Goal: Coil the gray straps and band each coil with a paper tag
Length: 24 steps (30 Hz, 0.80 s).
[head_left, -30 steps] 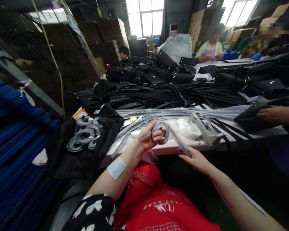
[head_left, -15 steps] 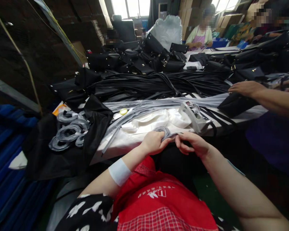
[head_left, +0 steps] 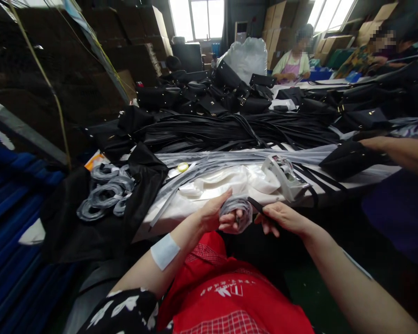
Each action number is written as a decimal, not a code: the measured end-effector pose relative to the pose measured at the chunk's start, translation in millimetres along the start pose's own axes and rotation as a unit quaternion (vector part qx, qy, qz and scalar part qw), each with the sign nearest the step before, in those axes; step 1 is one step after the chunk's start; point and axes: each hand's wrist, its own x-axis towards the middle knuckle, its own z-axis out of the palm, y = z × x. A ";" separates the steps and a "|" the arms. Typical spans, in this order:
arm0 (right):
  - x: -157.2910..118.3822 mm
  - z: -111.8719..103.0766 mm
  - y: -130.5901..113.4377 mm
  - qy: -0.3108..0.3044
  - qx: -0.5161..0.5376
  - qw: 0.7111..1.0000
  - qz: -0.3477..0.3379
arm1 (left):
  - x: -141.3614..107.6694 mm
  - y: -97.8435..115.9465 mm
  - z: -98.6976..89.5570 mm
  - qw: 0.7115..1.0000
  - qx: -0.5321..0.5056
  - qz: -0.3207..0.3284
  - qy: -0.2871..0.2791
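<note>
My left hand grips a coiled strap in clear plastic wrap, with the fingers through the middle of the coil. The dark end of the strap sticks out to the right, and my right hand pinches it between thumb and fingers. Just beyond the coil lie white plastic bags on the white-covered table. A tape dispenser stands past my right hand. Several similar wrapped coils rest on black fabric at the left.
Long black straps and plastic-wrapped strips run across the table. Black bags are heaped behind them. A yellow tape roll lies left of the plastic bags. At the right, a co-worker's arm reaches to a black bag.
My left hand has turned so the coil faces me more fully. My right hand has drawn slightly right and down with the strap's end. The view has tilted up a little.
</note>
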 end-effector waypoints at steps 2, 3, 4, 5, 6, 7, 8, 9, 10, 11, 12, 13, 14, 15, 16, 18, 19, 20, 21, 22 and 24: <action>6.6 19.0 -2.5 0.028 0.034 0.998 -0.042 | 5.4 1.7 6.8 0.995 -0.083 0.048 0.006; 10.9 29.0 -3.4 0.048 0.046 0.995 -0.070 | 8.7 1.7 10.7 0.991 -0.110 0.081 0.013; 15.5 38.3 -3.9 0.070 0.054 0.992 -0.093 | 11.8 0.9 14.2 0.985 -0.129 0.109 0.019; 19.7 46.0 -4.1 0.094 0.062 0.988 -0.109 | 14.6 -0.9 16.6 0.981 -0.140 0.131 0.025; 23.1 51.4 -4.0 0.123 0.070 0.983 -0.116 | 16.7 -3.6 17.4 0.979 -0.142 0.145 0.032; 25.2 54.2 -3.9 0.155 0.077 0.978 -0.119 | 17.9 -7.2 16.3 0.978 -0.135 0.153 0.040; 25.6 54.2 -4.0 0.184 0.080 0.972 -0.119 | 18.0 -11.1 13.5 0.980 -0.119 0.154 0.047; 24.1 51.8 -4.4 0.203 0.073 0.969 -0.120 | 17.1 -15.3 9.4 0.982 -0.096 0.152 0.055; 20.9 47.6 -5.2 0.209 0.053 0.969 -0.121 | 15.2 -19.4 4.6 0.985 -0.070 0.144 0.064; 16.3 42.3 -6.2 0.202 0.020 0.972 -0.118 | 12.8 -23.6 0.0 0.988 -0.043 0.132 0.073; 11.1 37.1 -7.2 0.181 -0.024 0.977 -0.107 | 10.2 -27.9 -3.6 0.989 -0.014 0.120 0.087; 5.8 32.6 -7.7 0.151 -0.071 0.982 -0.088 | 7.8 -32.5 -5.6 0.987 0.021 0.116 0.107; 1.2 29.6 -7.3 0.120 -0.116 0.984 -0.062 | 6.0 -37.8 -5.6 0.982 0.068 0.120 0.129; -2.4 28.4 -5.6 0.091 -0.151 0.984 -0.034 | 4.9 -43.9 -3.7 0.971 0.127 0.131 0.152; -4.9 29.4 -2.2 0.064 -0.175 0.982 -0.010 | 4.4 -51.0 -0.2 0.955 0.192 0.146 0.174; -7.7 36.5 9.0 0.028 -0.191 0.981 0.025 | 4.2 -67.2 9.0 0.917 0.296 0.166 0.208; -8.7 41.8 16.3 0.017 -0.184 0.982 0.038 | 3.7 -75.7 13.4 0.907 0.321 0.163 0.217; -9.9 47.6 24.2 0.009 -0.170 0.984 0.050 | 2.7 -83.8 16.9 0.906 0.327 0.153 0.222; -11.3 53.5 32.1 0.004 -0.153 0.986 0.061 | 1.0 -91.1 19.0 0.909 0.321 0.141 0.224; -12.9 59.2 39.5 -0.002 -0.134 0.988 0.072 | -1.3 -97.3 19.9 0.918 0.309 0.126 0.214; -16.1 68.7 51.4 -0.017 -0.098 0.991 0.090 | -6.7 -106.0 17.9 0.943 0.267 0.080 0.179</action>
